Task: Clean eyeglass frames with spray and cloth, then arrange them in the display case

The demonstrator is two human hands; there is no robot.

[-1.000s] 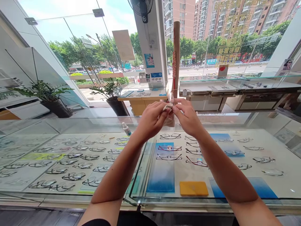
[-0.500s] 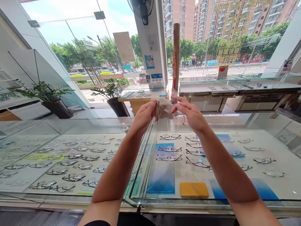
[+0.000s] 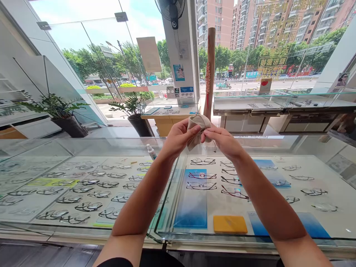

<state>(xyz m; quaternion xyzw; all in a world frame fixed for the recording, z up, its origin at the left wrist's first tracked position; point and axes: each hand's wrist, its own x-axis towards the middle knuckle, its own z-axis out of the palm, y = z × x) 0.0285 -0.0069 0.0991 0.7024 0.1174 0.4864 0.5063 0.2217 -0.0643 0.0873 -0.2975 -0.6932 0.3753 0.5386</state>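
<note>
Beige soft fabric cloth (image 3: 196, 123): one, above the clear glass bench (image 3: 97, 144), pinched in our left hand (image 3: 180, 135). Thin wire-framed eyeglasses (image 3: 214, 150): mostly hidden in its folds, edge gripped by our right hand (image 3: 221, 138). Step, we judge: lens wiping. Next move calls for light rubbing, frame steady.

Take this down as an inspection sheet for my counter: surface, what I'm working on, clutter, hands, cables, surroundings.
Surface: glass-topped display counter, with rows of eyeglass frames showing through the glass.
Job's things: beige cloth bunched over a pair of glasses, mostly hidden; one temple tip hangs out.
Clutter: small white bottle beyond the left forearm; yellow case near the front edge.
Hands: left hand grips the cloth; right hand pinches the glasses.
Cables: nothing seen near the hands.
Surroundings: potted plants, wall fan, windows onto a street.
</note>
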